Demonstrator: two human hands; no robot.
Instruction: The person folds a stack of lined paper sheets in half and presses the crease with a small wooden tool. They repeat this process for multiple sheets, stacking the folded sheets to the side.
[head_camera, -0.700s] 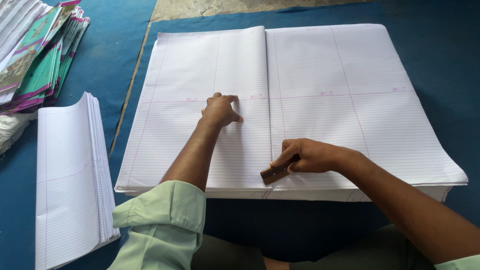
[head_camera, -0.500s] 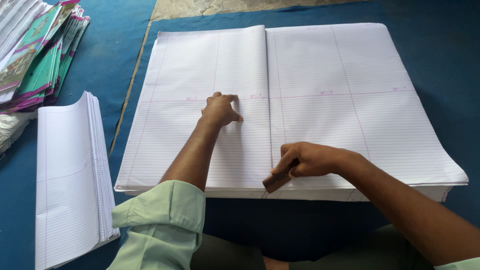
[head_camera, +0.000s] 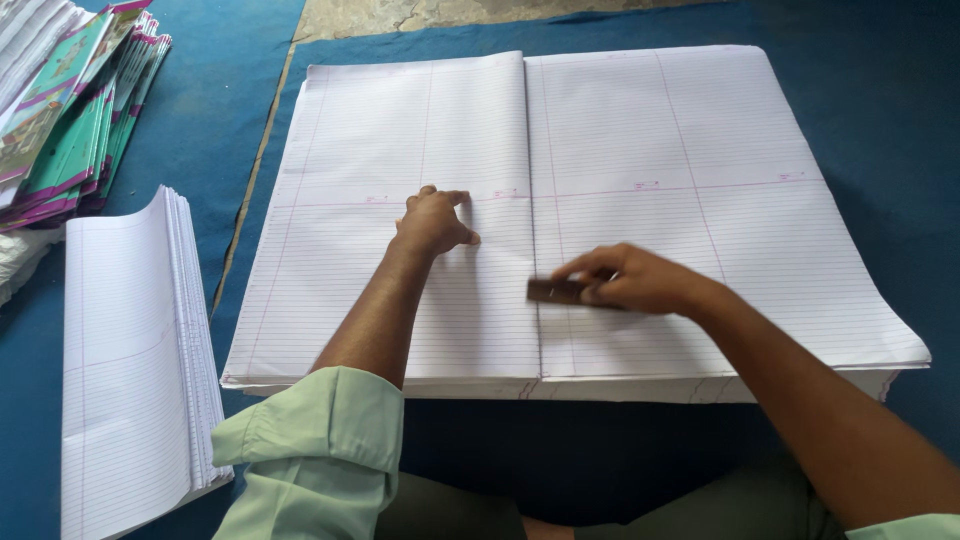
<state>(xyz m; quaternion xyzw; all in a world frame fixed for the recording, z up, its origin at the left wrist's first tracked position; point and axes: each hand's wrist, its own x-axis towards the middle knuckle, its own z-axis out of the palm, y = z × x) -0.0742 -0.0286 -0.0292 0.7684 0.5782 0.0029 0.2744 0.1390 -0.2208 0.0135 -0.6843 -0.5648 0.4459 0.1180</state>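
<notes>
A large stack of white ruled paper sheets (head_camera: 650, 150) lies in front of me, with the left half of the top sheet folded over onto a centre crease. My left hand (head_camera: 432, 222) presses fingertips down on the folded left half, just left of the crease. My right hand (head_camera: 630, 280) grips a small dark brown wooden block (head_camera: 553, 291) and holds it flat across the crease, about midway along the lower half of the sheet.
A pile of folded ruled sheets (head_camera: 130, 350) sits at my left. Colourful green and purple notebook covers (head_camera: 70, 110) are stacked at the top left. Everything rests on a blue mat (head_camera: 870, 120), with a strip of bare floor (head_camera: 420, 15) beyond.
My right hand has slid the wooden block up along the crease from the near edge of the sheet. My left hand stays pressed in the same spot.
</notes>
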